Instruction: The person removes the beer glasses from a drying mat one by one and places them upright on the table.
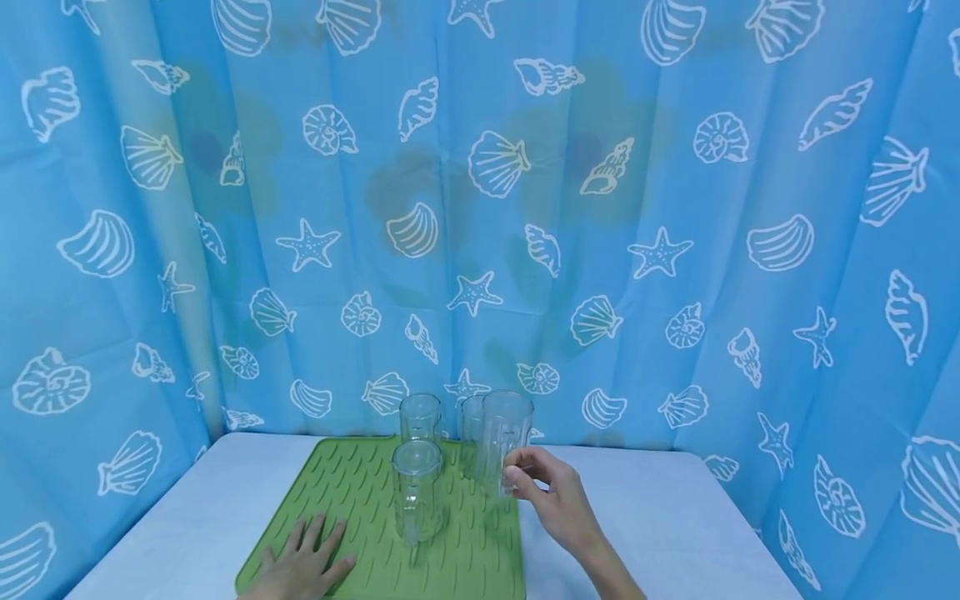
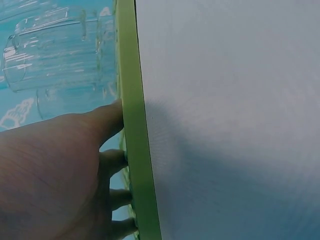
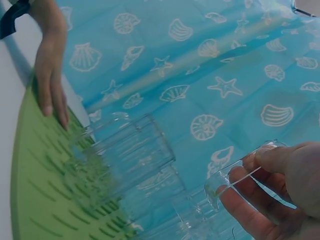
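Note:
My left hand [image 1: 303, 562] rests with spread fingers on the front left of a green ridged mat [image 1: 360, 475]. In the left wrist view, its fingertips [image 2: 120, 200] press on the mat beside the edge. My right hand [image 1: 551, 492] grips a clear glass mug [image 1: 507, 429] by its handle [image 3: 220, 192], at the mat's right side. Just left of it, a second glass mug [image 1: 469, 417] is partly hidden behind the held one. A third glass mug [image 1: 417, 508] stands upright nearer the front, handle toward me. Behind that one is another glass mug [image 1: 420, 410].
The mat lies on a white-covered table [image 1: 637, 533]. A blue curtain [image 1: 480, 250] with white shell and starfish prints hangs right behind the table's back edge and along both sides. The mugs stand close together toward the mat's back and right.

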Motion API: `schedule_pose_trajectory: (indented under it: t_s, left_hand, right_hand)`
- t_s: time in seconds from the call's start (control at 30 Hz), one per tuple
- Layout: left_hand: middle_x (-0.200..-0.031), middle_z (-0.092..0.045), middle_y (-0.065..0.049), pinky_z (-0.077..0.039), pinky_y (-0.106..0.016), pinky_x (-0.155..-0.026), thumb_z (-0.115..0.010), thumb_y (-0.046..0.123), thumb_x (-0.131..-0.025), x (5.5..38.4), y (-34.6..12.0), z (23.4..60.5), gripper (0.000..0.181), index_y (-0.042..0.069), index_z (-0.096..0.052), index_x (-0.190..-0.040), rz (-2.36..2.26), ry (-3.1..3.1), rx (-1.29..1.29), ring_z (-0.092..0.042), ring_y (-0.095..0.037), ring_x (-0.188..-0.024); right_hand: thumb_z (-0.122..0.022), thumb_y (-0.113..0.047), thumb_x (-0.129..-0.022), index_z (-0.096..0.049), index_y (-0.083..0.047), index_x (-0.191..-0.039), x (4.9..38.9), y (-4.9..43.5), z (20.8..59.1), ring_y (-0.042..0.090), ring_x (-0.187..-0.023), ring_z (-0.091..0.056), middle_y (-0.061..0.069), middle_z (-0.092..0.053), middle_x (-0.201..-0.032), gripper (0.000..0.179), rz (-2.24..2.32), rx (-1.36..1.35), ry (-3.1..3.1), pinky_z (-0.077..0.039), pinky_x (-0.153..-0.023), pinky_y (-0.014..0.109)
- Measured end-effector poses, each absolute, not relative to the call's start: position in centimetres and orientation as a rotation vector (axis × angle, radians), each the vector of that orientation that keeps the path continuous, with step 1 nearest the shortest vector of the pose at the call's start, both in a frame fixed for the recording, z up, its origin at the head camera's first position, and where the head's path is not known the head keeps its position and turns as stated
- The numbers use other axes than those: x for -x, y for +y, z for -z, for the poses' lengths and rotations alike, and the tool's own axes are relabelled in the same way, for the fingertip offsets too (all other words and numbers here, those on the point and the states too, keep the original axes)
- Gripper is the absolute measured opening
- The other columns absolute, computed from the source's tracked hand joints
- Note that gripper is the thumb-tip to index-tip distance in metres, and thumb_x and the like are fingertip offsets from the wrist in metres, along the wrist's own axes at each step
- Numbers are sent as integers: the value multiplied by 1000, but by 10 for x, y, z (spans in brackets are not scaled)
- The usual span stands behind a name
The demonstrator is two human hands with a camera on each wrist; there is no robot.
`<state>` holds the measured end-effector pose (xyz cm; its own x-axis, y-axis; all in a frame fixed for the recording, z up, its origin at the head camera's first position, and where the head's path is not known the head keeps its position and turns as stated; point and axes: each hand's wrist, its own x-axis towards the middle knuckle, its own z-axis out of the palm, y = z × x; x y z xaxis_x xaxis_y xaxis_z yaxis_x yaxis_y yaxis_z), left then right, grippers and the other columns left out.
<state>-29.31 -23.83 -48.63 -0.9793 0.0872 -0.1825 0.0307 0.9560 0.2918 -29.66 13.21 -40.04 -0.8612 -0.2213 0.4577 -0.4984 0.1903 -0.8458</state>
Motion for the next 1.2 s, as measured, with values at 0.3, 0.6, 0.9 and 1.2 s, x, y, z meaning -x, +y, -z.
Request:
schedule_pose_trajectory:
  t_s: [0.3,0.6,0.9,1.2]
  left_hand:
    - [-156,-27,-27,-12,-88,-104,-45,70,-90,293,-236,483,85,9,-40,-150,-437,2908,-103,-16,-57,-143]
    - [-154,-29,-29,-11,-89,-102,-46,70,-90,295,-237,484,85,9,-42,-149,-424,2919,-115,-18,-60,-141]
    - [-151,-34,-30,-17,-89,-99,-53,68,-88,296,-239,484,82,9,-48,-145,-452,2932,-115,-24,-62,-137]
    - [-149,-37,-32,-23,-88,-98,-55,65,-88,292,-235,473,80,8,-49,-144,-455,2905,-122,-24,-64,-136]
  right_hand:
    - [-63,-26,-97,-66,-7,-105,298,135,397,19,-92,-71,12,-66,-100,21,-1780,-616,-2207,-67,-78,30]
    - [-63,-25,-97,-65,-9,-104,300,136,398,17,-91,-71,14,-66,-100,17,-1829,-605,-2177,-66,-79,28]
    - [-63,-26,-97,-63,-2,-109,302,136,400,17,-94,-70,21,-66,-105,27,-2017,-579,-2097,-65,-85,32]
    - [-63,-26,-97,-57,4,-115,304,134,401,15,-97,-69,14,-65,-107,35,-2218,-533,-1932,-64,-89,37]
